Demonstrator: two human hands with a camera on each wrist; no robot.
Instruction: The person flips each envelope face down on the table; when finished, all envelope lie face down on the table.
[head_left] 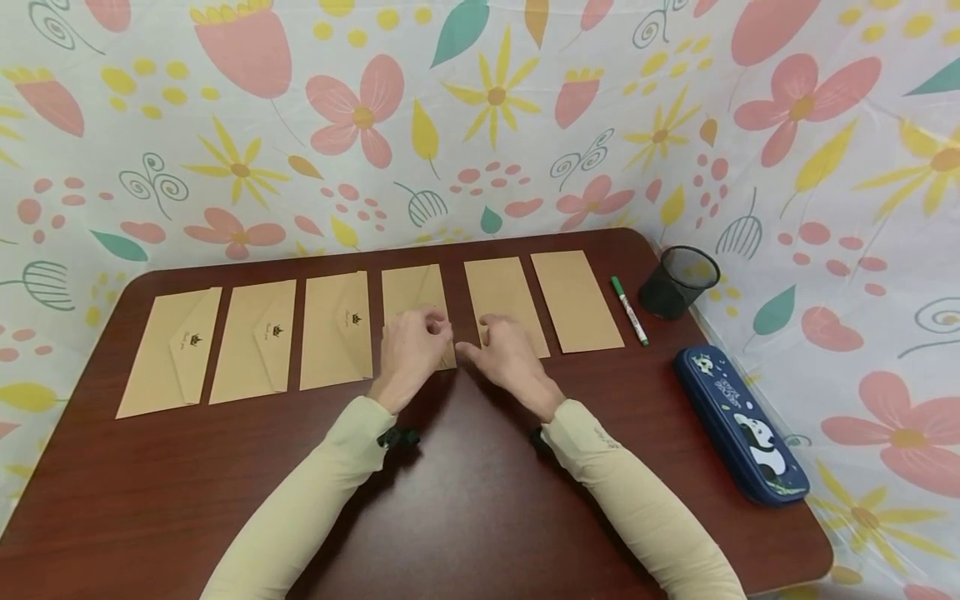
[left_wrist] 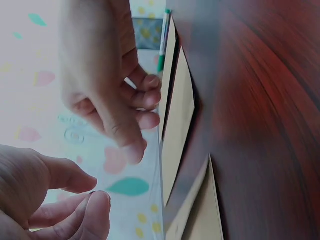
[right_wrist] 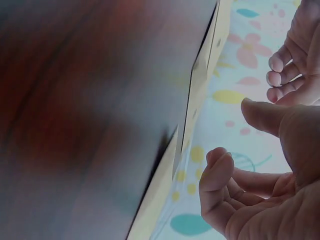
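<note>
In the head view my left hand (head_left: 412,343) hovers over the lower part of a brown paper envelope (head_left: 408,285), hiding much of it. Its thumb and fingers are loosely bent, with nothing seen between them in the left wrist view. My right hand (head_left: 512,357) is just to the right, over the lower left of another envelope (head_left: 497,287), fingers relaxed and apart, holding nothing. To the left lie three envelopes with flap side up and a dark crown print: a far-left one (head_left: 153,358), a second (head_left: 243,350) and a third (head_left: 326,333). A plain envelope (head_left: 576,304) ends the row at right.
A green-capped marker (head_left: 630,312) lies right of the row. Beyond it stand a black mesh pen cup (head_left: 667,292) and a navy panda pencil case (head_left: 738,425) near the right edge of the dark wooden table (head_left: 465,517). A flower-patterned cloth (head_left: 465,125) hangs behind.
</note>
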